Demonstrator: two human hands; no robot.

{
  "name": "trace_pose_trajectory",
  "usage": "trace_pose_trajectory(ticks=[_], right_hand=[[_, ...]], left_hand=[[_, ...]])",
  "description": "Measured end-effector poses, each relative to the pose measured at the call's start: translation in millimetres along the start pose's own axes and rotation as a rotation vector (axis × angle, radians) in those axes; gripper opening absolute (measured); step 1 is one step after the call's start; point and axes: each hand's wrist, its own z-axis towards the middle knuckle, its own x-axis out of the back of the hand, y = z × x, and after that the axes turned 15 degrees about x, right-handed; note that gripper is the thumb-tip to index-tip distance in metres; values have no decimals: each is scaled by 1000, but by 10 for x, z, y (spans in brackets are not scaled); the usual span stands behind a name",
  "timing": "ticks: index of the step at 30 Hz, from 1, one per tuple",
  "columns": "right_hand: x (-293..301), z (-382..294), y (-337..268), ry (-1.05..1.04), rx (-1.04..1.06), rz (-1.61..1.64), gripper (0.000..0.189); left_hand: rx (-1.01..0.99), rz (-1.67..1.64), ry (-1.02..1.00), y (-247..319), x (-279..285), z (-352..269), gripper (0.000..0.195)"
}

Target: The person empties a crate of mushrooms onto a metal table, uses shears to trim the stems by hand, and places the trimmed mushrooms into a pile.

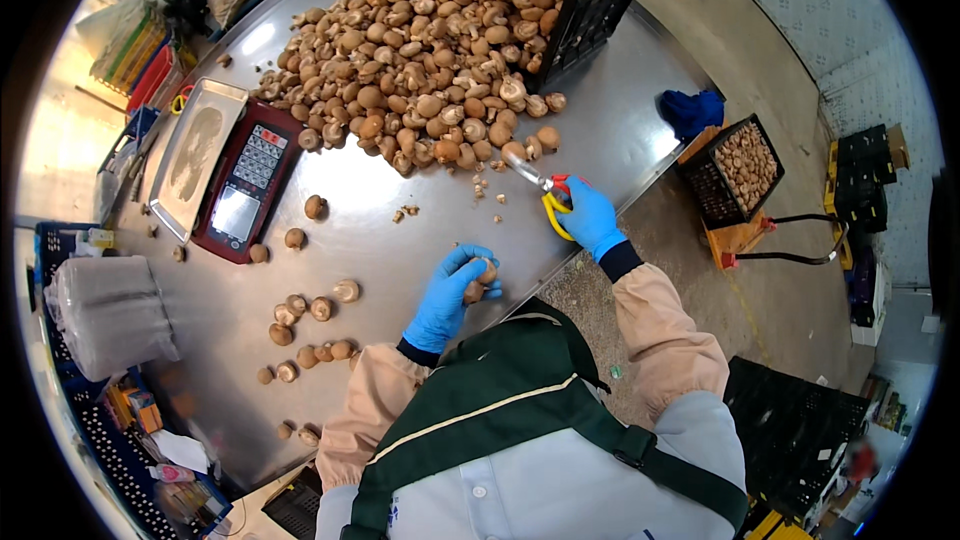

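Two brown mushrooms (475, 289) rest in my blue-gloved left hand (442, 300), above the front part of a steel table (420, 214). In my right hand (590, 219), also gloved, is a pair of scissors with red and yellow handles (553, 211). Their blades (525, 169) point up and left toward the large heap of mushrooms (427, 82). Small cut stem pieces (480, 186) lie beside the blades. Left of my left hand, loose mushrooms (322, 308) are scattered over the steel, some cap up and some gills up.
A black crate (600, 7) lies tipped behind the heap. Left stands a digital scale (244, 187) with a metal tray (199, 157). A wrapped stack of plastic (112, 311) sits at the left edge. On the floor, a mushroom-filled crate (731, 172) rests on a trolley (739, 240). Blue cloth (691, 114) lies at the table's right corner.
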Motion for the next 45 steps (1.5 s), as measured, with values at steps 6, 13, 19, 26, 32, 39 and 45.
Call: trace_pose_trajectory(ticks=[6, 13, 19, 26, 32, 39, 45], right_hand=[[92, -171, -898, -69, -294, 1338, 33], [79, -308, -1538, -41, -266, 1490, 34], [74, -411, -1655, -84, -257, 1401, 31], [267, -740, -1587, -135, 2, 574, 68], [306, -877, -1591, -246, 96, 330, 73], [254, -820, -1605, -375, 21, 386, 60], [94, -810, -1494, -430, -19, 441, 47]], left_hand=[[-79, 98, 146, -88, 42, -142, 32], [-226, 244, 310, -43, -147, -348, 48], [-568, 361, 389, -139, -88, -277, 46], [-576, 345, 588, 27, -4, -364, 40], [-706, 614, 746, 131, 19, -397, 37], [-725, 726, 801, 104, 117, -340, 40], [-645, 884, 861, 114, 238, -345, 36]])
